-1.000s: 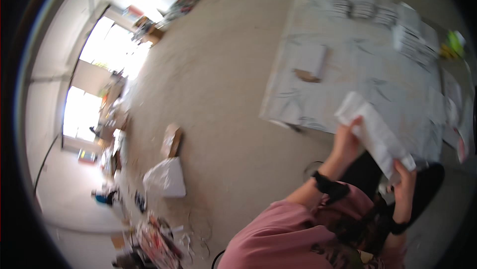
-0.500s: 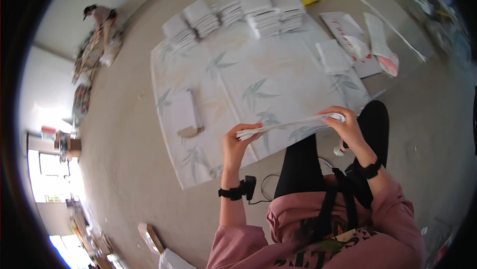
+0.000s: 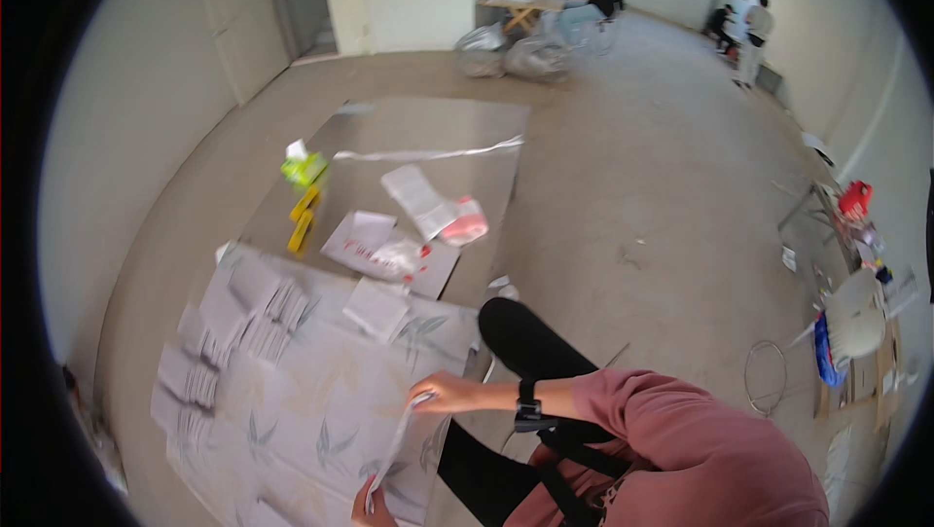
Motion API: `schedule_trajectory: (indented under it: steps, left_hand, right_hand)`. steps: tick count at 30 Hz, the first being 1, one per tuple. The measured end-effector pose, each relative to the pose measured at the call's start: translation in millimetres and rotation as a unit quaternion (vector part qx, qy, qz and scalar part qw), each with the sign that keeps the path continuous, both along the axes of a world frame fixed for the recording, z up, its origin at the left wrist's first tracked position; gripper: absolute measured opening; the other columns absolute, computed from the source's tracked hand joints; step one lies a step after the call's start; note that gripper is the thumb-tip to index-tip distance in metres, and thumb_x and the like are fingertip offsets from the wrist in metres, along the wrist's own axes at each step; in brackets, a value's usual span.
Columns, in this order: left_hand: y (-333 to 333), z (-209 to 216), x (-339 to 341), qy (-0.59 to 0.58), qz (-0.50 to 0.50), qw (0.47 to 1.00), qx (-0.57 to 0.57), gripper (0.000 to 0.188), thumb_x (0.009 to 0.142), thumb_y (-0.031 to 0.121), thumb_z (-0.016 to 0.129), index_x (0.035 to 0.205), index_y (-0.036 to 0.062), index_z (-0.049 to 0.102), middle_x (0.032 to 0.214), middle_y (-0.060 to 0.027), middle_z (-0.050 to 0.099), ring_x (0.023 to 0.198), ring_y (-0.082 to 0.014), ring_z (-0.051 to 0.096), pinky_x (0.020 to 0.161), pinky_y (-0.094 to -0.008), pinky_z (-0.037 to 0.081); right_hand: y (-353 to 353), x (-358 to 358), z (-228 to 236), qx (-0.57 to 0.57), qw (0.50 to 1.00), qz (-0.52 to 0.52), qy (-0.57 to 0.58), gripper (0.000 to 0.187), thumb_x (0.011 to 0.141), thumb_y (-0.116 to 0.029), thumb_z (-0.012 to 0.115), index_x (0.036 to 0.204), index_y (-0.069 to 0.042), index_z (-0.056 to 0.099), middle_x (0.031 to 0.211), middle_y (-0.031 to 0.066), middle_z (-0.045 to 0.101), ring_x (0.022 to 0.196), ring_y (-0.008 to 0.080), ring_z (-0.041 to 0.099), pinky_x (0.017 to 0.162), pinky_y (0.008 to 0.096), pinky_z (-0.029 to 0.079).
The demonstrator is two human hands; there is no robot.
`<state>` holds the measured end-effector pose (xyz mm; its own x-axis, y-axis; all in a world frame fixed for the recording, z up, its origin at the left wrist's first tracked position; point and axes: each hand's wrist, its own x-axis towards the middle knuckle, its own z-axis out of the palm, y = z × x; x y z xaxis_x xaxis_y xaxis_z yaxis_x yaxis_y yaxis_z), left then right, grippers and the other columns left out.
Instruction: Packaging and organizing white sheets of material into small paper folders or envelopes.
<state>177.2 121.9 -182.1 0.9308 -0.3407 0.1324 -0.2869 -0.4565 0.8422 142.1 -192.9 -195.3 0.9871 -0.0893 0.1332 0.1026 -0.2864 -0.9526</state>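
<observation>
At the left, stacks of white paper (image 3: 224,318) are standing along the margin of a leaf-patterned table cover (image 3: 302,400). Farther right, the left hand (image 3: 374,508) (partly cut off by the lower edge of view) is gripping one end of a thin white bundle (image 3: 397,449), which is slanting over the cover, while the right hand (image 3: 443,393) is pinching the opposite end.

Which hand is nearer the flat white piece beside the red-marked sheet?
Right. In the picture, the right hand is below the flat white piece; the left hand is farther down, at the lower edge.
</observation>
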Motion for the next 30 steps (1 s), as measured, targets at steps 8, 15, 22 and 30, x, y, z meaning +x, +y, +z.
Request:
schedule_trajectory:
  steps: [8, 15, 22, 30]
  left_hand:
    - [-1.5, -21.6, 5.9, 0.082, 0.027, 0.980, -0.178, 0.021, 0.084, 0.003, 0.069, 0.103, -0.0077, 0.068, 0.099, -0.0182, 0.071, 0.087, -0.0216, 0.065, 0.080, -0.0324, 0.053]
    - [-11.0, -3.8, 0.6, 0.073, 0.028, 0.974, -0.212, 0.023, 0.085, 0.002, 0.067, 0.107, 0.0004, 0.070, 0.101, -0.0144, 0.071, 0.087, -0.0205, 0.066, 0.080, -0.0319, 0.052]
    - [-16.3, 6.3, 0.1, 0.126, 0.043, 0.970, -0.202, 0.027, 0.086, 0.003, 0.067, 0.112, -0.0021, 0.066, 0.105, -0.0173, 0.069, 0.090, -0.0222, 0.065, 0.080, -0.0328, 0.053]
    - [-25.4, 18.0, -1.2, 0.186, 0.068, 0.964, -0.179, 0.032, 0.086, 0.003, 0.067, 0.117, -0.0049, 0.062, 0.109, -0.0207, 0.066, 0.093, -0.0242, 0.063, 0.081, -0.0338, 0.053]
  right_hand:
    - [-6.4, 2.2, 13.1, 0.016, 1.000, 0.009, -0.013, 0.022, 0.082, -0.009, 0.062, 0.102, -0.001, 0.067, 0.097, 0.0110, 0.070, 0.091, 0.0208, 0.066, 0.083, 0.0313, 0.048]
    - [-7.4, 4.1, 10.2, 0.029, 0.999, 0.012, -0.017, 0.021, 0.078, -0.006, 0.063, 0.097, -0.002, 0.069, 0.092, 0.0128, 0.070, 0.087, 0.0220, 0.066, 0.076, 0.0316, 0.050]
    - [-3.3, 5.0, 3.6, 0.028, 1.000, -0.004, -0.013, 0.021, 0.076, -0.005, 0.064, 0.097, -0.003, 0.069, 0.090, 0.0126, 0.070, 0.086, 0.0231, 0.066, 0.076, 0.0329, 0.049]
    - [-7.9, 5.6, -10.2, -0.002, 0.999, -0.040, -0.018, 0.023, 0.076, -0.012, 0.066, 0.096, -0.002, 0.068, 0.086, 0.0131, 0.069, 0.079, 0.0232, 0.066, 0.073, 0.0338, 0.050]
